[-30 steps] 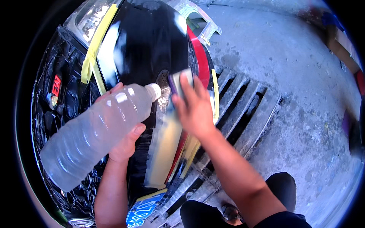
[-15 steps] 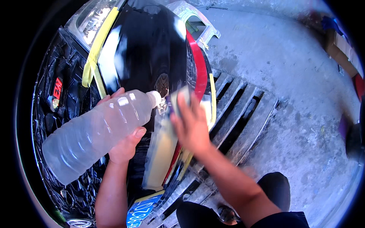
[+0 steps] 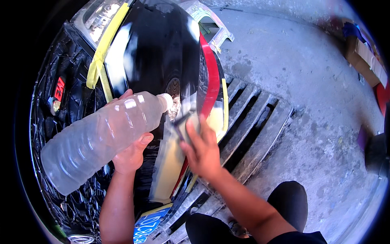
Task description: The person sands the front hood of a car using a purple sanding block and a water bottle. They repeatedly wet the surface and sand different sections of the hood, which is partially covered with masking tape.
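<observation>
My left hand [image 3: 129,156] grips a large clear plastic bottle [image 3: 97,140] from below, tilted with its uncapped mouth toward the black car bumper [image 3: 158,44]. Water runs from the mouth over the glossy surface. My right hand [image 3: 203,154] presses a pale sanding block [image 3: 187,127], dark along its edge, against the wet panel just right of the mouth. Below the block lies a sanded, beige filler patch [image 3: 165,177]. A red reflector strip [image 3: 211,73] curves along the bumper beyond my right hand.
Yellow masking tape [image 3: 106,40] edges the lamp and panel. A blue licence plate [image 3: 152,223] sits near the lower edge. Beneath the bumper runs a slotted floor grate [image 3: 256,130]. Far right are a cardboard box [image 3: 365,61] and a dark container [image 3: 375,152].
My right hand has drawn the sanding block down along the panel, toward me. The bottle keeps almost the same tilt and place in my left hand.
</observation>
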Available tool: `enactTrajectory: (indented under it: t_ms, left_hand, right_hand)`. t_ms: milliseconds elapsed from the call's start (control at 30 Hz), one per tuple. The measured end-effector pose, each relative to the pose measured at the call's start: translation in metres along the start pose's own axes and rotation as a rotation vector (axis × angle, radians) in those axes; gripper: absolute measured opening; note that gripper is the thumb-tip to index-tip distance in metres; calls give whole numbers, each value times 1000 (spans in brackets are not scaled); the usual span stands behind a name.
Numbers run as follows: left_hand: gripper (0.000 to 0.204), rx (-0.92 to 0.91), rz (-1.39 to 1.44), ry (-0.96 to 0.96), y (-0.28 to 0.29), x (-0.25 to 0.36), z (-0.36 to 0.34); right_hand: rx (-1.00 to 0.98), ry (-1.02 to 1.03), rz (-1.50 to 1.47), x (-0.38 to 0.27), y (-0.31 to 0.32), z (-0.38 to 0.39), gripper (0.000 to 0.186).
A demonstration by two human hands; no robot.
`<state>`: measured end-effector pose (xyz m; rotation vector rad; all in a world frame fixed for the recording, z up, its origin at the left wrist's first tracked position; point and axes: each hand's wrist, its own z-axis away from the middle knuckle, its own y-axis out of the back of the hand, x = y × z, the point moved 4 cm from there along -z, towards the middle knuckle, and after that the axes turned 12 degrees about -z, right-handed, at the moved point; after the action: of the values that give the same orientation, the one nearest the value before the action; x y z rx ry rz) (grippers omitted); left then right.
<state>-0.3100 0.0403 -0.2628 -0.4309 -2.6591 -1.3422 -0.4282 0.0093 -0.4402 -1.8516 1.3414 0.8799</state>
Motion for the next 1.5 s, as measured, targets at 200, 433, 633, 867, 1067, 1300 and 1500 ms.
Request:
enactTrajectory:
  t_ms: [200,433,633,867,1067,1300,1500]
  left_hand:
    - [89,21,-83,-96,16,-3,2]
    - [91,64,-98,-15,5,2,1]
    - [90,-1,-130,-50,10,-4,1]
    - [86,-3,-195,-86,12,0,0]
    - [94,-32,-182,-32,10,4,-2]
    - [91,-22,-144,-48,10,2,-2]
    - [87,-22,-154,-63,7,4,-6]
  right_hand:
    - [79,-38,29,1,-8,-57,55]
    - [86,-102,-8,11,-3,-40,54]
    - [44,-138,-28,-2,-12,-3,56]
    - [100,-325,-134,30,1,-86,54]
    - [47,-174,-14,-6,-10,-11,55]
    - [72,-260,-84,33,-8,-46,57]
    - [77,-182,-41,18,-2,-42,55]
